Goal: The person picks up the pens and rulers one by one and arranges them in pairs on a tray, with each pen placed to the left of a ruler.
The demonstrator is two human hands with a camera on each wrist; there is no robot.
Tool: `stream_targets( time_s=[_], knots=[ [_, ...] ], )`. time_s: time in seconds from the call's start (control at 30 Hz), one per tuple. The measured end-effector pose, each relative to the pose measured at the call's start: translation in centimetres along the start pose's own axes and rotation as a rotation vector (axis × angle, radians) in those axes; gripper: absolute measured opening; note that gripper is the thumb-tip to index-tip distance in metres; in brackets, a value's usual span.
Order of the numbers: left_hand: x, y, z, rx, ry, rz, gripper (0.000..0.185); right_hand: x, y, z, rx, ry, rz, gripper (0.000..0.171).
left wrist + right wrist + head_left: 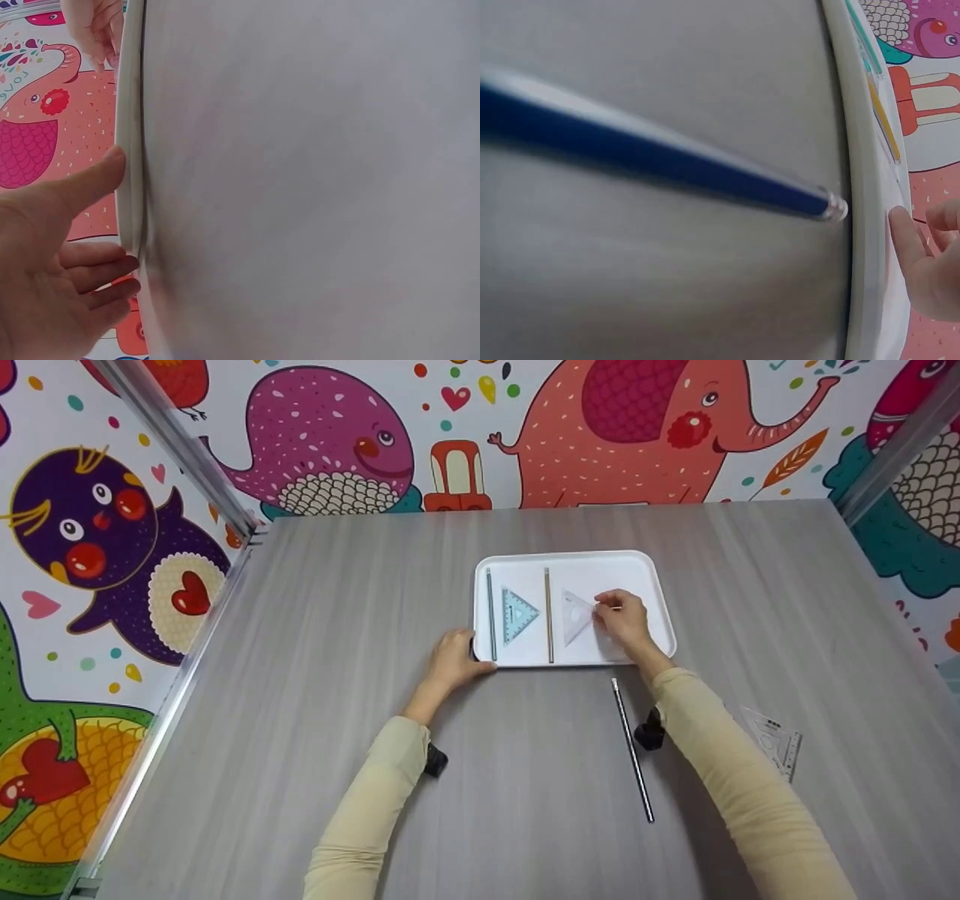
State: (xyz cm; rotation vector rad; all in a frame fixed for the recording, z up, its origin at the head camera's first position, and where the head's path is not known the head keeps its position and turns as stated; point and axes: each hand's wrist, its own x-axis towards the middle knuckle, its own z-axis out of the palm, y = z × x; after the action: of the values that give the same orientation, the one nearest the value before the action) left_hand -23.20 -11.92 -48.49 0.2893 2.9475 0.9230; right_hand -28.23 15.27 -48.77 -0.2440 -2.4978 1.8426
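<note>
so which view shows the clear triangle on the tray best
The head view: it shows the clear triangle whole, lying flat on the white tray with the right hand at its edge. The left wrist view shows only the tray's rim and underside, not the triangle. The right wrist view sees the tray edge-on, so the triangle cannot be made out.

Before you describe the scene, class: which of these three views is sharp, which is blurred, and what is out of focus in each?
Head view: evenly lit and sharp, the white tray and pencil on the table clear. Right wrist view: the pencil sits very close and is smeared out of focus. Left wrist view: the left hand is soft and the table surface a featureless grey.
</note>
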Motion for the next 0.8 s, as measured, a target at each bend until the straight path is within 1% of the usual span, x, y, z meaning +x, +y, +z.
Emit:
stream_targets(
  time_s=[0.1, 0.3, 0.37, 0.47, 0.6, 0.7, 0.8],
  knots=[
    [0.0, 0.0, 0.0, -0.003, 0.004, 0.006, 0.05, -0.1, 0.0, -0.3, -0.139, 0.002, -0.098, 0.02],
    [0.0, 0.0, 0.0, -0.009, 0.007, 0.015, 0.049, -0.8, -0.1, -1.0, -0.393, -0.005, -0.351, 0.022],
    [0.0, 0.0, 0.0, -0.012, 0.005, 0.014, 0.049, -1.2, -0.2, -1.2, -0.472, -0.002, -0.411, 0.025],
    [-0.1, 0.1, -0.1, -0.013, 0.0, 0.007, 0.05, -2.0, -0.1, -1.4, -0.62, -0.01, -0.466, 0.034],
    [-0.1, 0.1, -0.2, -0.012, 0.006, 0.009, 0.05, -3.2, 0.0, -1.5, -0.785, -0.071, -0.518, 0.05],
    [-0.1, 0.1, -0.2, -0.017, 0.01, 0.019, 0.047, -4.1, 0.1, -1.6, -0.866, -0.113, -0.564, 0.056],
    [0.0, 0.0, -0.1, -0.018, 0.006, 0.017, 0.047, -5.0, 0.2, -1.6, -0.921, -0.132, -0.598, 0.058]
  ],
)
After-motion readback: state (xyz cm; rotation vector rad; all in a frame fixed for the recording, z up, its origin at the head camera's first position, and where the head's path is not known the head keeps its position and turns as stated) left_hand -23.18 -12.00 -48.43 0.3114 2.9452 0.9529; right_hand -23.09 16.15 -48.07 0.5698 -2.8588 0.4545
